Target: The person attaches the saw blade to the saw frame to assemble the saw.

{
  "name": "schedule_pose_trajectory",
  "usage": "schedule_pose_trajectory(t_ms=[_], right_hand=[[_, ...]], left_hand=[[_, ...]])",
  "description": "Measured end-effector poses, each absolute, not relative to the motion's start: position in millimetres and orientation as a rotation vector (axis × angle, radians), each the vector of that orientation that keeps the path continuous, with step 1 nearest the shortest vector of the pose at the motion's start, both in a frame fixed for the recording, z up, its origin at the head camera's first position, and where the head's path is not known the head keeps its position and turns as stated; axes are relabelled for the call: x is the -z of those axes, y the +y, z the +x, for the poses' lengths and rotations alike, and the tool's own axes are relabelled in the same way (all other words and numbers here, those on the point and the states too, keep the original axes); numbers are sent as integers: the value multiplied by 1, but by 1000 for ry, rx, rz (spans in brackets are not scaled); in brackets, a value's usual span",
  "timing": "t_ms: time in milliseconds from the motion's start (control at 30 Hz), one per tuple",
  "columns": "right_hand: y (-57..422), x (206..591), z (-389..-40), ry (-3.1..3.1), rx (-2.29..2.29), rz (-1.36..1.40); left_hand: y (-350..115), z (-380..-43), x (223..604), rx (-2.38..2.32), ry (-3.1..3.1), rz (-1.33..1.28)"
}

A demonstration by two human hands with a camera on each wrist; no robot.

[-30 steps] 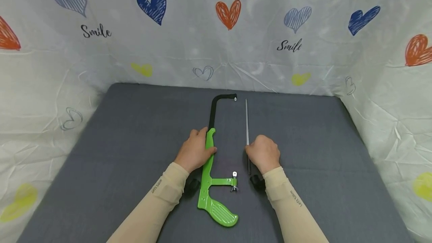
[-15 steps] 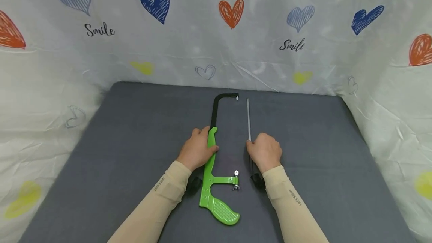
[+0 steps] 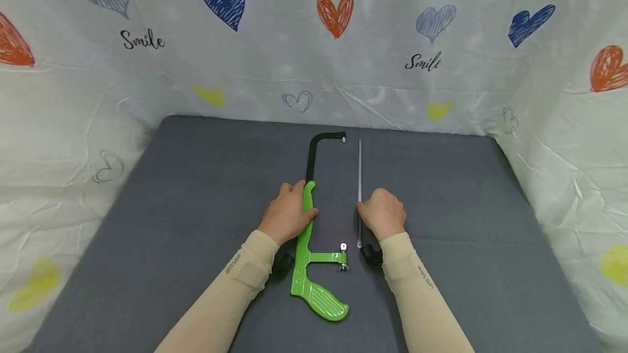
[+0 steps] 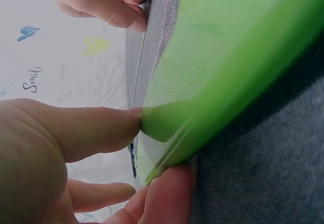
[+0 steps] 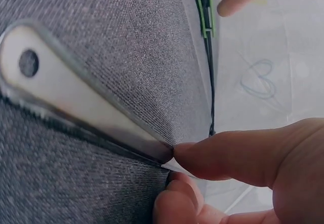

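Green saw frame (image 3: pixel 302 242) at middle of grey cloth (image 3: pixel 225 178), handle (image 3: pixel 326 303) end nearest person. Thin blade (image 3: pixel 360 178) just right of it, nearly parallel, not touching. Left hand (image 3: pixel 285 214) pinches frame partway along, thumb against fingers. Right hand (image 3: pixel 382 213) pinches blade, holed end (image 5: pixel 76 95) free. Step in hand, as I read it: taking hold of both parts. Next move probably calls for steady frame, blade kept straight, gentle lift.
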State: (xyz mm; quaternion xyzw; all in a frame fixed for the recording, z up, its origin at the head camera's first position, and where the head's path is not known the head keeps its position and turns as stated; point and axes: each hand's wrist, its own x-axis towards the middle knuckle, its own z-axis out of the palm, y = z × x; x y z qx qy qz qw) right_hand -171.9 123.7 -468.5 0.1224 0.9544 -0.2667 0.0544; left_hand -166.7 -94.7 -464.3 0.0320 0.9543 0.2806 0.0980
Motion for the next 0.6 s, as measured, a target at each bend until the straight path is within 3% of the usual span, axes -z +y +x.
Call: schedule_pose_trajectory(t_ms=[600], right_hand=[[121, 473, -170, 2910, 988, 344]], left_hand=[[-94, -166, 465, -811, 2824, 87]])
